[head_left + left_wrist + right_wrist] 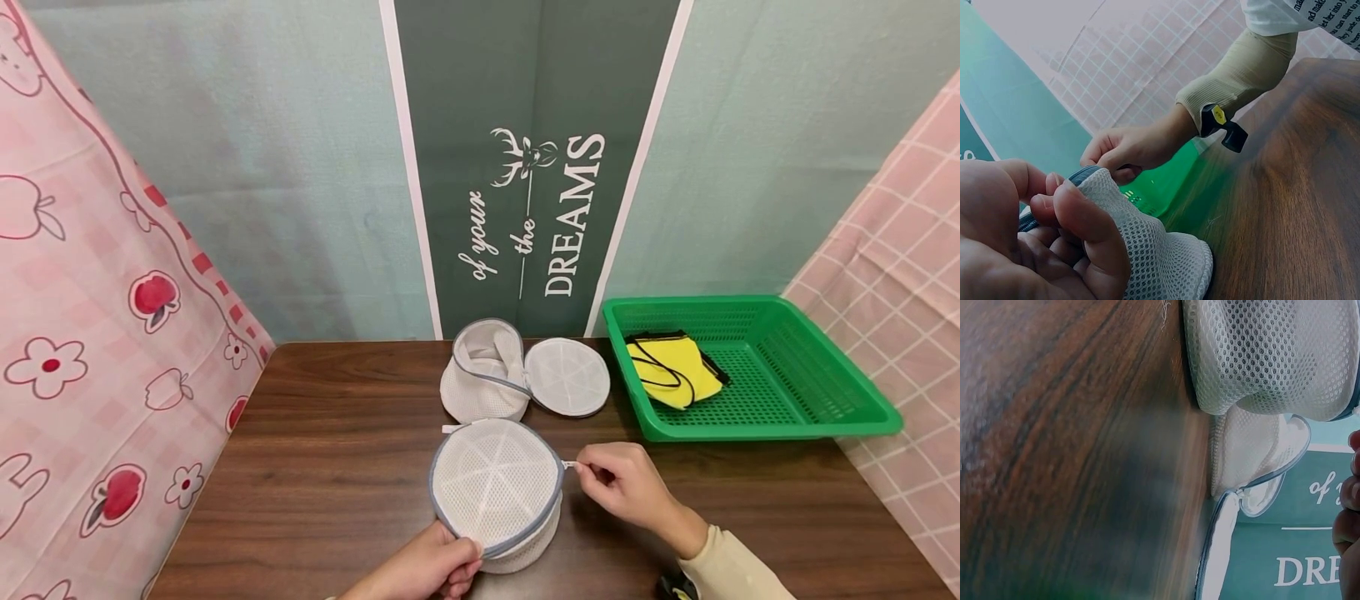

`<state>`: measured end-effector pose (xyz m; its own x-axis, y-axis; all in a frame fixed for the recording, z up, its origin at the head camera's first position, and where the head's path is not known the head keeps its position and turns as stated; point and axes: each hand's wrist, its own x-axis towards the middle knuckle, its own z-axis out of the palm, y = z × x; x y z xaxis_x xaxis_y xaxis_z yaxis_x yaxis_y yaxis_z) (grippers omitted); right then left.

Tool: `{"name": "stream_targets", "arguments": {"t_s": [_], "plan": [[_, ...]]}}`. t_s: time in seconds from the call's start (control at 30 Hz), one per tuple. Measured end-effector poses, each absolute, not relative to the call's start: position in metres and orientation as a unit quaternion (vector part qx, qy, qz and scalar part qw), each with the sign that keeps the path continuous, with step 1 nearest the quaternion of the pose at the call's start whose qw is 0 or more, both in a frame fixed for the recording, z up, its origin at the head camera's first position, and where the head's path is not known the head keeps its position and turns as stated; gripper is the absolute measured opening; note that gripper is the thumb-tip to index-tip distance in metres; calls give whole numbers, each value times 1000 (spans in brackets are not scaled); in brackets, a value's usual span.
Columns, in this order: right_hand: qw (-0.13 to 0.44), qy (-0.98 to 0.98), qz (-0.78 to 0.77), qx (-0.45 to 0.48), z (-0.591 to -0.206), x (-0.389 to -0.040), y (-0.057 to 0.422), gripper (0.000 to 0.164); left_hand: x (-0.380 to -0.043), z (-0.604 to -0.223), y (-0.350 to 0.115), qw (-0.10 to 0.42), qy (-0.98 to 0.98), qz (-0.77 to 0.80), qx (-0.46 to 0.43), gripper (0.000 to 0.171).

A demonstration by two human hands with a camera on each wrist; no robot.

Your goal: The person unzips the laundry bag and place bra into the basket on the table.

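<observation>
A round white mesh laundry bag [498,483] with grey-blue zipper trim stands on the table, its lid lying over the top. My left hand [431,562] pinches the trim at the bag's near left edge between thumb and fingers. At the right side of the rim, my right hand [626,487] pinches the small zipper pull [570,464]. In the left wrist view the left fingers [1088,219] grip the dark trim above the mesh wall. Behind it sits a second mesh bag [480,400], unzipped, its round lid [567,377] folded out to the right.
A green plastic basket [765,429] stands at the back right, holding a folded yellow cloth item [678,371] with black edging and cord. The brown wooden table [322,467] meets a printed curtain at the back and pink cloths at both sides.
</observation>
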<state>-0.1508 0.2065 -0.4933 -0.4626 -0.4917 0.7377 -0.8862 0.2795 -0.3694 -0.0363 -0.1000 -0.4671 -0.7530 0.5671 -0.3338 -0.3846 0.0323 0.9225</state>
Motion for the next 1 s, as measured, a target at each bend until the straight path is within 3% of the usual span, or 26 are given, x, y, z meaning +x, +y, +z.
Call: {"name": "stream_targets", "arguments": {"t_s": [1.0], "plan": [[266, -782, 376, 420, -488, -145, 206, 27, -40, -468, -103, 345, 605, 715, 62, 38]]}}
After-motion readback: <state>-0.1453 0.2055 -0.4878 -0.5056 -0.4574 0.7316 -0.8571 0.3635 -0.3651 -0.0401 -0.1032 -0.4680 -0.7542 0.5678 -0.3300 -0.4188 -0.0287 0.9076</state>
